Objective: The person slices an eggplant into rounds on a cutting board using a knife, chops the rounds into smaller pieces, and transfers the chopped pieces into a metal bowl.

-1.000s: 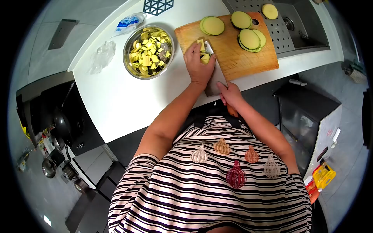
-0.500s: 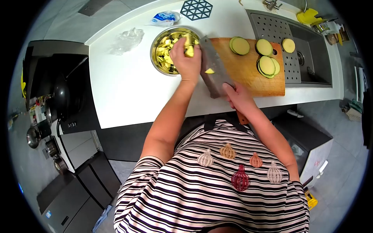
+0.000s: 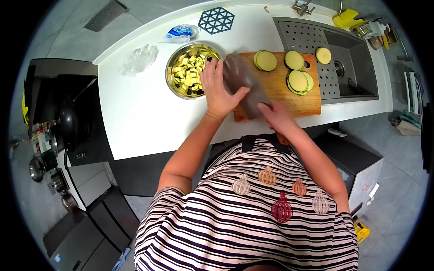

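My right hand (image 3: 276, 116) grips a cleaver (image 3: 249, 97), whose broad blade is tilted and smeared by motion over the left end of the wooden cutting board (image 3: 275, 95). Fingers spread, my left hand (image 3: 219, 95) is at the blade's left side, between it and the steel bowl (image 3: 170, 67); whether it touches the blade I cannot tell. Diced yellow pieces with dark skin (image 3: 187, 72), looking like eggplant, lie in the bowl. Round pale slices (image 3: 266, 61) sit on the board in small groups, with another stack (image 3: 298, 81) nearer me.
One round slice (image 3: 323, 55) lies on the perforated drain tray (image 3: 312, 38) beside the sink (image 3: 357, 63). Behind the bowl are a blue-and-white packet (image 3: 181, 34) and a hexagonal trivet (image 3: 216, 21). A crumpled clear bag (image 3: 139, 59) lies left of the bowl.
My left hand has let go of the pieces over the bowl and moved toward me, its fingers now spread. No piece shows on the blade now. The cleaver remains in my right hand.
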{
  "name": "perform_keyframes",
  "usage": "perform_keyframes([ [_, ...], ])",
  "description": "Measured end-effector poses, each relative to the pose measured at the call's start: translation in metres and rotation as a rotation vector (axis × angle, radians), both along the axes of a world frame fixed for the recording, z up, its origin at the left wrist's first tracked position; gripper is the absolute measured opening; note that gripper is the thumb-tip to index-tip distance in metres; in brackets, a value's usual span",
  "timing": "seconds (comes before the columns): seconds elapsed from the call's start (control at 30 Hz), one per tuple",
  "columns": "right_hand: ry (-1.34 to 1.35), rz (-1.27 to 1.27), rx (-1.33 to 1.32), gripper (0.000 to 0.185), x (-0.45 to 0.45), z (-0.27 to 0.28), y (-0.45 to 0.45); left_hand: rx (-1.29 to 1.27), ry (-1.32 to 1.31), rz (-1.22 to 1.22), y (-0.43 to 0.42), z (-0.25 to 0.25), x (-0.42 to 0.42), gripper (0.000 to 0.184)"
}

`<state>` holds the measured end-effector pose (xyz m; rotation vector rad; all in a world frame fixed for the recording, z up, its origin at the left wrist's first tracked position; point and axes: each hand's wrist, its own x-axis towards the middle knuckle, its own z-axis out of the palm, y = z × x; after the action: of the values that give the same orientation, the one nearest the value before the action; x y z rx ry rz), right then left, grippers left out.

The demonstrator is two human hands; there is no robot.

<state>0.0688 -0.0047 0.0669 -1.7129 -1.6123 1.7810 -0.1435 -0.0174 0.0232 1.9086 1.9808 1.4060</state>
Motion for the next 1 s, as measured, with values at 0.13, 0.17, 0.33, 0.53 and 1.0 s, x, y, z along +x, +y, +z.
perform_keyframes([
  [0.13, -0.043, 0.214, 0.097, 0.035, -0.013, 0.010, 0.006, 0.056, 0.106, 0.342, 0.020, -0.024, -0.021, 0.072],
  [0.17, -0.030, 0.244, 0.147, 0.035, -0.008, 0.007, 0.005, 0.061, 0.131, 0.439, 0.023, -0.022, -0.035, 0.065],
  [0.33, -0.135, 0.208, 0.335, 0.030, 0.059, 0.003, 0.002, -0.079, 0.127, 0.348, 0.023, -0.028, -0.091, 0.029],
  [0.53, -0.335, 0.083, 0.405, 0.024, 0.137, -0.006, -0.023, -0.213, -0.008, -0.116, 0.053, -0.013, 0.011, 0.055],
  [1.0, -0.362, -0.022, 0.403, 0.026, 0.177, -0.020, -0.031, -0.790, 0.137, -0.178, 0.141, -0.028, 0.073, 0.086],
])
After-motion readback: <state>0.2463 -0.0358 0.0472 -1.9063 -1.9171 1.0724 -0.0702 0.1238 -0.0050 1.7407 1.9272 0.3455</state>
